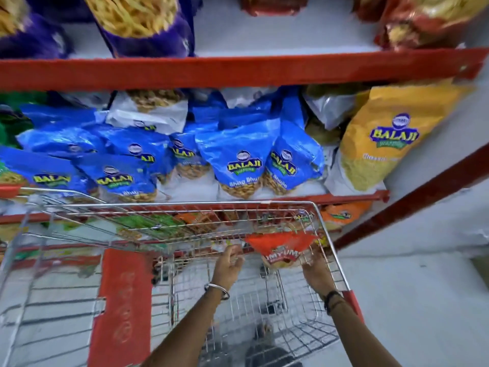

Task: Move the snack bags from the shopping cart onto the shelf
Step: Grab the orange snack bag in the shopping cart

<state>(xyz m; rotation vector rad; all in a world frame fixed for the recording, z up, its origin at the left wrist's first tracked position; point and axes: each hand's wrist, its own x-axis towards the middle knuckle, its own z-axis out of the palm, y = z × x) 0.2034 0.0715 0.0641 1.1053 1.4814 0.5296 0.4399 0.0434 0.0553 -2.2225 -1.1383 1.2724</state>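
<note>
A red snack bag [281, 249] with white lettering sits at the far right end of the wire shopping cart [330, 250], raised against its front wall. My right hand [316, 271] is on the bag's lower right side, fingers against it. My left hand [229, 260] is just left of the bag with its fingers curled; motion blur hides whether it touches the bag. The middle shelf [354, 196], just beyond the cart, is packed with blue snack bags [240, 160] and a yellow bag [391, 133].
A red panel [121, 308] lies across the cart's left part. The upper shelf [238, 68] carries purple bags [148, 30] and a red-gold bag [423, 19]. Orange and green bags [341, 214] fill the shelf below. A red diagonal shelf brace [412, 197] runs down the right.
</note>
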